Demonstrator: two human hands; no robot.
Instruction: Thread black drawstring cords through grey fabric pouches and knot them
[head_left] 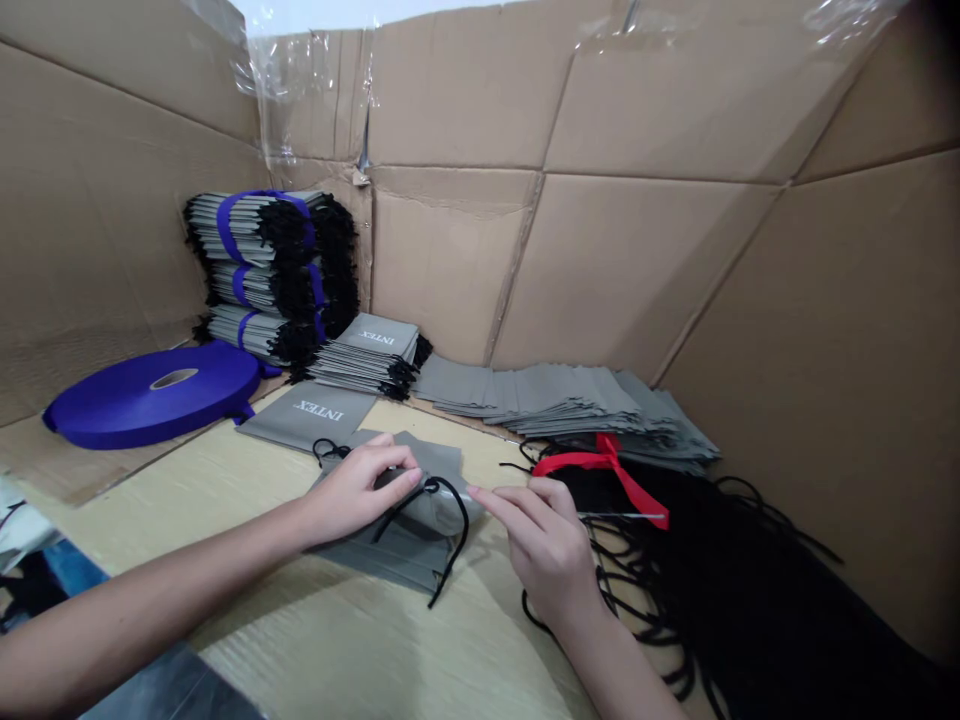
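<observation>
A grey drawstring pouch (439, 512) lies on other grey pouches (397, 560) in front of me, a black cord (459, 545) looping from it. My left hand (367, 485) rests over it, thumb and fingers closed on its upper edge near the cord knot. My right hand (546, 530) is at the pouch's right side, fingers curled and the index fingertip at its edge. A thin rod (626, 515) sticks out behind the right hand and seems gripped in it; its other end is hidden. Another black cord loop (330, 450) shows beyond my left hand.
A printed grey pouch (307, 415) lies ahead, near a pouch stack (367, 355). Strapped bundles (259, 275) and a blue ribbon roll (154, 395) are left. Fanned grey pieces (555, 390) and black cords (735, 590) with a red tie (626, 475) are right. Cardboard walls (660, 110) enclose the table.
</observation>
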